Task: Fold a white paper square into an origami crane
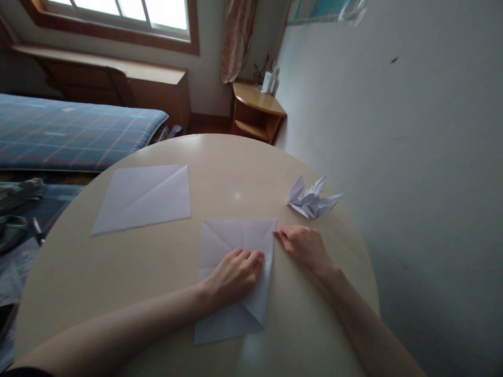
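A square sheet of white paper (220, 324), crossed by diagonal and straight creases, lies on the round table in front of me. My left hand (238, 275) rests across its middle, fingers curled and pressed together, holding the paper down. What lies under the palm is hidden. At the sheet's right edge, just below the upper right corner, my right hand (302, 243) is closed, with thumb and index finger pinched at the paper's border. Just beyond that hand sits a folded white paper figure (312, 199) with several pointed flaps.
Another white paper sheet (157, 193) with a diagonal crease lies at the table's (118, 272) far left. A white wall (424, 157) runs close along the right. Behind the table stand a plaid mattress (78, 131) and a small corner shelf (257, 99).
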{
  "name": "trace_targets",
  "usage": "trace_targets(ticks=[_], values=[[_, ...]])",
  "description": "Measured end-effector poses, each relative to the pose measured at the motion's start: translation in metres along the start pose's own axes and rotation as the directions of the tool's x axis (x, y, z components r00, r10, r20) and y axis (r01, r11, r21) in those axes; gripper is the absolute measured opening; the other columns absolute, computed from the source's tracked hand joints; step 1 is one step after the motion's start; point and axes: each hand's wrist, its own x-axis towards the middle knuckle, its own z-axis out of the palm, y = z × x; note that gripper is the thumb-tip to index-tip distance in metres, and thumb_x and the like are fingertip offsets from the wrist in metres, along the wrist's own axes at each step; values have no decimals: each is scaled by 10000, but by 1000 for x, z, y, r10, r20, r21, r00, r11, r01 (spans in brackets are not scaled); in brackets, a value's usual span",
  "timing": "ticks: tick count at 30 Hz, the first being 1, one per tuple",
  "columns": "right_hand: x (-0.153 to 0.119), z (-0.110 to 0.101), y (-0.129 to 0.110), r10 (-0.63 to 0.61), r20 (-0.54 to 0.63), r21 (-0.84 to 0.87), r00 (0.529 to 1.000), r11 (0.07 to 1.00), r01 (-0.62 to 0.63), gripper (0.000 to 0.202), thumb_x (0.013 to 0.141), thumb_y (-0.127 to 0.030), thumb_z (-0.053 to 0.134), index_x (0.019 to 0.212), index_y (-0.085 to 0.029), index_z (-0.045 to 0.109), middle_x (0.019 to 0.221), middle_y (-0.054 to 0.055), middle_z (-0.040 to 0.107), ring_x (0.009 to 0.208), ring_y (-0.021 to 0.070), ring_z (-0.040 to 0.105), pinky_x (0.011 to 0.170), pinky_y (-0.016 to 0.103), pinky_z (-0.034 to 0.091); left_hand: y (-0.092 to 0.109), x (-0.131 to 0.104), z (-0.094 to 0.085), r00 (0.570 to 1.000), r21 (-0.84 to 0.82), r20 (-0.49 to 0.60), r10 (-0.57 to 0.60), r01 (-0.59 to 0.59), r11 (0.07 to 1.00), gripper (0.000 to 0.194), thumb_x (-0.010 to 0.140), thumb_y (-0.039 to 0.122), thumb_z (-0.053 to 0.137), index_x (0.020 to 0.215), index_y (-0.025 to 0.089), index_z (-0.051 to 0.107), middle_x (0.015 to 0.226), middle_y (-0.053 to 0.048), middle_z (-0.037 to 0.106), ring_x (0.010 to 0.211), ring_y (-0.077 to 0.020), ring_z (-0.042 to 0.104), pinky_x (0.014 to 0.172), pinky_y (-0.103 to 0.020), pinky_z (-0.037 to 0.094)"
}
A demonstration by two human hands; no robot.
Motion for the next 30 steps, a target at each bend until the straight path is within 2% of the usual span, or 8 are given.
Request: trace_targets(ticks=[6, 14, 22, 30], values=[[-19, -9, -5, -131, 106, 69, 986, 990, 125, 322, 902, -345, 437, 711, -194, 648, 708, 55, 691, 646, 157, 619, 535, 238, 283, 0, 1, -1, 1000, -6, 7, 1, -1, 1000, 162, 876, 96, 424, 975, 84, 552, 912, -88, 583, 739, -186, 577, 645, -318, 483], [-25, -18, -8, -224, 187, 184, 956, 965, 190, 320, 866, -307, 481, 623, -193, 655, 649, 50, 686, 587, 143, 592, 518, 248, 243, -1, 0, -1, 1000, 4, 8, 4, -4, 1000, 198, 881, 91, 400, 1004, 80, 554, 926, -96, 587, 752, -189, 583, 654, -318, 480], [-24, -18, -6, -284, 204, 269, 937, 936, 225, 308, 847, -285, 497, 600, -191, 655, 639, 48, 686, 574, 137, 581, 515, 250, 231, -1, 0, -1, 1000, 17, 19, -3, 3, 1000, 205, 888, 99, 392, 1007, 86, 559, 942, -95, 593, 758, -178, 585, 669, -297, 474], [-21, -7, -3, -260, 121, 180, 958, 955, 236, 361, 894, -316, 418, 648, -187, 647, 655, 54, 689, 581, 145, 601, 519, 258, 239, -2, 1, -2, 1000, -2, 23, -6, 6, 1000, 230, 887, 98, 386, 1052, 60, 541, 899, -91, 590, 744, -188, 581, 665, -318, 488]])
